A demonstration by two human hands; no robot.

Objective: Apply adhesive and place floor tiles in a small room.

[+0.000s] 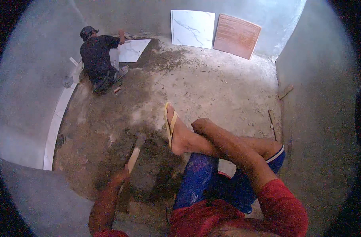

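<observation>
My left hand (122,175) is closed round the pale wooden handle (134,158) of a tool whose greyish, cement-coloured head (141,140) points away from me. Its exact kind is too blurred to tell. Below the hand the shaft fades into dark shadow. My right forearm lies across my raised, bent leg, and my right hand (202,125) droops over the shin near the ankle. Its fingers are turned down and hidden, so I cannot tell whether they hold anything. On that foot is a yellow flip-flop (168,128).
A person (98,59) in dark clothes crouches at the far left, a hand by a white marbled tile (134,50). Another white tile (192,28) and a reddish-brown one (236,36) lean on the back wall. Pale edge tiles (56,122) follow the left wall. Wood pieces (285,92) lie right.
</observation>
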